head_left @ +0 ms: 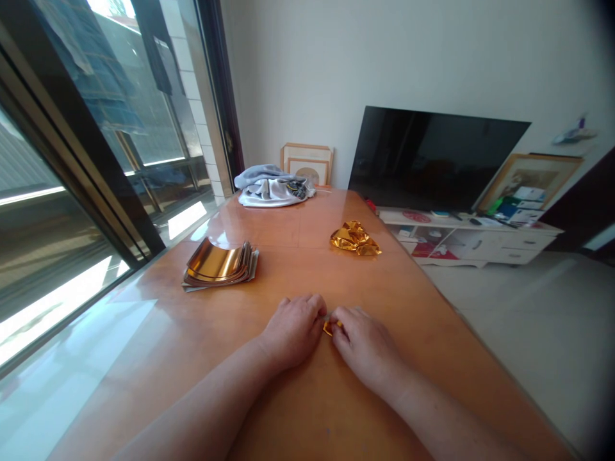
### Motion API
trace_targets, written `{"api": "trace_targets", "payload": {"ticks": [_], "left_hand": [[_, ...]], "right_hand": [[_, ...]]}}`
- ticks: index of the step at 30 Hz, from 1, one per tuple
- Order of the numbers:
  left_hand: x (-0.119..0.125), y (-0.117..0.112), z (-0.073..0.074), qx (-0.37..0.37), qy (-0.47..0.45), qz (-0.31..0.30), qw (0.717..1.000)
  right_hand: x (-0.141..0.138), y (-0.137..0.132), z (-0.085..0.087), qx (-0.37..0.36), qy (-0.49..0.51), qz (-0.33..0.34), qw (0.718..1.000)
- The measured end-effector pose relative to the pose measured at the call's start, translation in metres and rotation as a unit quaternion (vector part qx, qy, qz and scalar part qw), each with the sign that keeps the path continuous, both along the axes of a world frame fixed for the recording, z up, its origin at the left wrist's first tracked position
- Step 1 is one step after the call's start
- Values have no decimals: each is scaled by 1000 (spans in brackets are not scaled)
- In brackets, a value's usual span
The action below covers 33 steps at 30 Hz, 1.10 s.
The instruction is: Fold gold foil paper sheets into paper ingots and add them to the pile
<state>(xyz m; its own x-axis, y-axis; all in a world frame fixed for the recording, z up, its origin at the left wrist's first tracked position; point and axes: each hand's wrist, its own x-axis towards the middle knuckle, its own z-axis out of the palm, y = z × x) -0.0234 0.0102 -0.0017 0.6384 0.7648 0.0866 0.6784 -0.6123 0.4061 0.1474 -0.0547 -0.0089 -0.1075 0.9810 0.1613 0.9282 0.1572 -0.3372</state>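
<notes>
left-side daylight glares off the tabletop [293, 266].

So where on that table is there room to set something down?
Bare tabletop lies between the gold foil stack and the crumpled gold foil, reaching back toward the grey fabric bundle. Another patch lies between the right hand and the tabletop's right edge. It's crowded around the small foil piece, with the left hand beside it.

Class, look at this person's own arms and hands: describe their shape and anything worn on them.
The left forearm and right forearm are bare, tapering toward the wrists, with no sleeve in view. The left hand and right hand are ungloved. No watch or bracelet shows on either wrist; partly hidden fingers leave rings uncertain.
</notes>
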Motion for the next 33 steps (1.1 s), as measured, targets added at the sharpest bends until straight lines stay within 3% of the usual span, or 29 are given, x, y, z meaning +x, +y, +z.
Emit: {"api": "trace_targets", "payload": {"ticks": [8,15,20,28,30,33], "left_hand": [[6,-13,6,89,37,-27,995],[11,-19,2,25,-30,-41,998],[11,-17,4,47,-3,-71,996],[11,-20,13,110,62,-108,986],[13,-22,16,120,77,-103,984],[14,-26,20,130,81,-94,984]], "right_hand": [[0,1,-4,-6,-18,-7,1000],[3,0,-5,-3,19,2,1000],[5,-3,-2,1,33,23,999],[28,-5,-2,-24,170,55,984],[39,-1,-3,-27,232,9,972],[55,2,-1,12,231,-72,970]]}}
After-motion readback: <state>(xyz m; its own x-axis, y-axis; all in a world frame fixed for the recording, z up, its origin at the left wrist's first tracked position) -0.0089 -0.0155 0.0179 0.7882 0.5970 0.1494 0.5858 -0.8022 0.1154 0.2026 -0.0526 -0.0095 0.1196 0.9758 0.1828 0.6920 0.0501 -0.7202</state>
